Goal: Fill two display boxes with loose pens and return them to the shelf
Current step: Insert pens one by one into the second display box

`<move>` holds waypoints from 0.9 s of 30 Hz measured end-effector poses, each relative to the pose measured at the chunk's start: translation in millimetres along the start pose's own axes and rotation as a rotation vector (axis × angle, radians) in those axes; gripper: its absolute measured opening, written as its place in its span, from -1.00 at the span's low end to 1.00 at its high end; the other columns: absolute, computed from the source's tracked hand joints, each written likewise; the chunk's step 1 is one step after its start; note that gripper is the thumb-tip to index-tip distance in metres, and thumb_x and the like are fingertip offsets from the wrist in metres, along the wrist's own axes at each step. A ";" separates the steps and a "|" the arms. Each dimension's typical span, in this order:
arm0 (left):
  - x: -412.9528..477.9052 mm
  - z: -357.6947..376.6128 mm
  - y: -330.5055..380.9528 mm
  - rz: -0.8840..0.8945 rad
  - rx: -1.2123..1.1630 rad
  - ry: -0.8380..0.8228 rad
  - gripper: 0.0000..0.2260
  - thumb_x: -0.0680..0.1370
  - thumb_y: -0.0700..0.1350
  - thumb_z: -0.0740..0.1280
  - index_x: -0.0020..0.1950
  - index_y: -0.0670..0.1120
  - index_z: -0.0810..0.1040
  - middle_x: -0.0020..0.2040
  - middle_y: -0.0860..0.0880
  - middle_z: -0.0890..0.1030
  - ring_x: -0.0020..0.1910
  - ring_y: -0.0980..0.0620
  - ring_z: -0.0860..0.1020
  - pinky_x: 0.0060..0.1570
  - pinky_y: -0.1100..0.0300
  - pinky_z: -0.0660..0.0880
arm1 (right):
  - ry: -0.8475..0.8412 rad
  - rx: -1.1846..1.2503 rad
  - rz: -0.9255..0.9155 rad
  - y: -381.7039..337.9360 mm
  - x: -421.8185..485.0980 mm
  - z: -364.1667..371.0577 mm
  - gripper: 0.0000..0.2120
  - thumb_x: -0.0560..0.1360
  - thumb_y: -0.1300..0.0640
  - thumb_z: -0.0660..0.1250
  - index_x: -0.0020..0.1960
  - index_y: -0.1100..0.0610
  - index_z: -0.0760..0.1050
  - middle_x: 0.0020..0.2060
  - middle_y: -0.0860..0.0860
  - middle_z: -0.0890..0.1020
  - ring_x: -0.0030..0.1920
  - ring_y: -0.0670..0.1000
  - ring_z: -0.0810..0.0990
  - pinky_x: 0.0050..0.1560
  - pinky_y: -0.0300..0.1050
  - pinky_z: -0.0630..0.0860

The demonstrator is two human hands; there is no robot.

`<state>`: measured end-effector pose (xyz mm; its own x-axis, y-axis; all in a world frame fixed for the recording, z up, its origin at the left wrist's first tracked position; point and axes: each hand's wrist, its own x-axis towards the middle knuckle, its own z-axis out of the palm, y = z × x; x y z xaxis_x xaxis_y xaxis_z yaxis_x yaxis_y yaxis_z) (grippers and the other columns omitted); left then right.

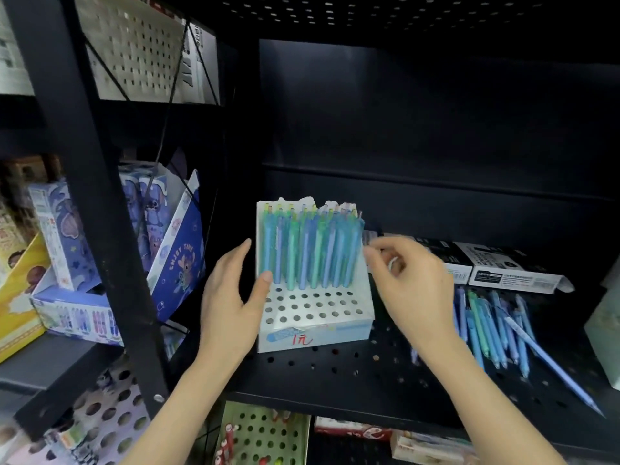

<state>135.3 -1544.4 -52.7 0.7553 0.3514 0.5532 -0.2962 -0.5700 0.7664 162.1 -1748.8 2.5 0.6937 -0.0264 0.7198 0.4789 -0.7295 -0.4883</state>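
Half-filled display box (317, 332) stands on the shelf (335, 374); left hand (231, 297) touches its side, fingers straight — right hand (411, 283) fingers curl at its edge, hold unclear. A careless nudge could topple the standing pens (308, 250).

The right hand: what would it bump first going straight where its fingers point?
Probably the rightmost blue-green plastic pens standing in the white perforated display box; the right hand points left at them, though blur hides the gap.
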 end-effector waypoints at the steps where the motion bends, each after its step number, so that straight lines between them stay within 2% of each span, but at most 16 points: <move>1: -1.7 -0.9 3.0 0.037 0.061 0.062 -0.59 0.57 -0.03 0.26 0.42 0.04 0.32 0.35 0.04 0.38 0.30 -0.03 0.39 0.26 -0.14 0.37 | -0.015 -0.045 0.057 17.5 -5.3 -11.6 -0.92 0.49 0.04 0.34 -0.05 -0.01 0.59 -0.35 -0.15 0.56 -0.35 -0.14 0.49 -0.36 -0.22 0.40; 2: -3.9 -0.9 7.0 0.082 0.107 0.136 -0.63 0.56 -0.04 0.27 0.36 -0.03 0.39 0.30 -0.02 0.42 0.24 -0.07 0.43 0.21 -0.13 0.40 | -0.032 -0.088 0.123 37.8 -11.4 -24.1 -0.91 0.49 0.04 0.34 -0.05 0.00 0.59 -0.33 -0.15 0.56 -0.32 -0.14 0.50 -0.35 -0.21 0.38; 4: -9.8 1.4 22.0 0.131 0.095 0.279 -0.69 0.52 -0.05 0.25 0.23 -0.12 0.47 0.17 -0.09 0.48 0.06 -0.04 0.47 0.08 0.03 0.41 | -0.039 -0.164 0.250 80.2 -24.7 -51.9 -0.87 0.48 0.03 0.35 -0.05 0.05 0.60 -0.32 -0.13 0.58 -0.30 -0.11 0.52 -0.33 -0.21 0.36; 6: -18.8 11.1 44.7 0.166 0.000 0.299 -0.75 0.51 -0.03 0.22 0.11 -0.13 0.50 0.05 -0.03 0.47 -0.08 0.09 0.46 -0.05 0.20 0.37 | -0.026 -0.245 0.360 117.5 -36.8 -80.6 -0.83 0.46 0.03 0.37 -0.05 0.11 0.62 -0.32 -0.05 0.60 -0.30 -0.04 0.53 -0.37 -0.21 0.35; 9: -34.4 41.8 82.6 0.252 -0.089 0.107 -0.91 0.52 -0.04 0.22 -0.01 0.00 0.47 -0.09 0.11 0.44 -0.13 0.24 0.47 -0.08 0.37 0.38 | -0.048 -0.348 0.439 151.3 -50.3 -114.1 -0.73 0.44 0.00 0.39 0.00 0.17 0.62 -0.21 0.04 0.64 -0.27 0.00 0.52 -0.38 -0.20 0.33; 12: -43.9 79.3 112.4 0.296 -0.048 -0.114 -0.94 0.52 -0.12 0.29 -0.05 0.02 0.52 -0.12 0.17 0.47 -0.15 0.21 0.48 -0.13 0.46 0.34 | -0.148 -0.430 0.430 160.7 -56.5 -123.0 -0.63 0.44 -0.06 0.38 0.13 0.15 0.57 -0.14 0.03 0.62 -0.28 -0.02 0.50 -0.40 -0.25 0.31; 14: -42.9 104.5 123.6 0.267 0.081 -0.236 -0.89 0.53 -0.16 0.32 0.03 -0.03 0.56 -0.10 0.14 0.45 -0.16 0.17 0.43 -0.14 0.44 0.32 | -0.221 -0.419 0.451 161.3 -56.0 -120.4 -0.59 0.45 -0.10 0.36 0.21 0.11 0.51 -0.18 -0.05 0.58 -0.28 -0.05 0.51 -0.38 -0.20 0.35; 16: -36.7 127.2 125.5 0.182 0.176 -0.365 -0.77 0.54 -0.11 0.29 0.19 -0.05 0.52 0.02 0.08 0.44 -0.09 0.11 0.44 -0.02 0.30 0.38 | -0.285 -0.396 0.479 162.5 -51.5 -118.2 -0.59 0.47 -0.08 0.34 0.24 0.10 0.48 -0.27 -0.08 0.56 -0.30 -0.07 0.50 -0.39 -0.22 0.35; 18: -26.9 145.0 123.1 0.047 0.236 -0.537 -0.64 0.56 -0.04 0.27 0.34 -0.07 0.42 0.22 -0.03 0.45 0.08 0.01 0.49 0.13 0.16 0.41 | -0.341 -0.349 0.497 165.7 -46.9 -118.2 -0.62 0.50 -0.02 0.33 0.25 0.12 0.47 -0.25 -0.06 0.59 -0.30 -0.09 0.50 -0.39 -0.25 0.34; 21: -11.4 162.1 116.7 -0.127 0.298 -0.728 -0.50 0.56 0.00 0.27 0.45 -0.15 0.27 0.39 -0.13 0.38 0.30 -0.09 0.42 0.25 0.11 0.36 | -0.306 -0.118 0.566 168.3 -34.9 -122.6 -0.68 0.51 0.08 0.34 0.22 0.16 0.51 -0.14 0.07 0.64 -0.20 -0.01 0.55 -0.21 -0.18 0.39; 23: -4.1 168.7 113.5 -0.209 0.277 -0.754 -0.43 0.55 -0.01 0.31 0.47 -0.20 0.21 0.39 -0.15 0.38 0.24 -0.09 0.45 0.15 0.16 0.38 | -0.255 0.037 0.602 167.1 -24.3 -121.2 -0.71 0.50 0.11 0.36 0.19 0.17 0.53 -0.17 0.07 0.61 -0.16 0.01 0.57 -0.12 -0.16 0.39; 25: -1.5 173.6 113.1 -0.290 0.234 -0.778 -0.36 0.51 -0.03 0.37 0.48 -0.22 0.19 0.34 -0.16 0.42 0.07 -0.05 0.48 0.00 0.20 0.38 | -0.235 0.186 0.636 163.7 -17.1 -114.4 -0.71 0.49 0.14 0.36 0.19 0.20 0.53 -0.18 0.04 0.58 -0.11 0.01 0.57 -0.06 -0.16 0.40; 27: -1.6 179.1 112.4 -0.328 0.206 -0.789 -0.33 0.47 -0.08 0.43 0.47 -0.24 0.20 0.34 -0.16 0.42 0.12 -0.05 0.48 0.01 0.21 0.38 | -0.213 0.245 0.629 163.6 -19.7 -105.6 -0.71 0.50 0.15 0.36 0.19 0.21 0.53 -0.27 0.02 0.53 -0.12 0.05 0.58 -0.07 -0.15 0.43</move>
<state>205.6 -1742.0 -25.9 0.9902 -0.0513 -0.1297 0.0605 -0.6800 0.7307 170.0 -1939.8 -39.5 0.9566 -0.2401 0.1650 0.0427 -0.4445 -0.8947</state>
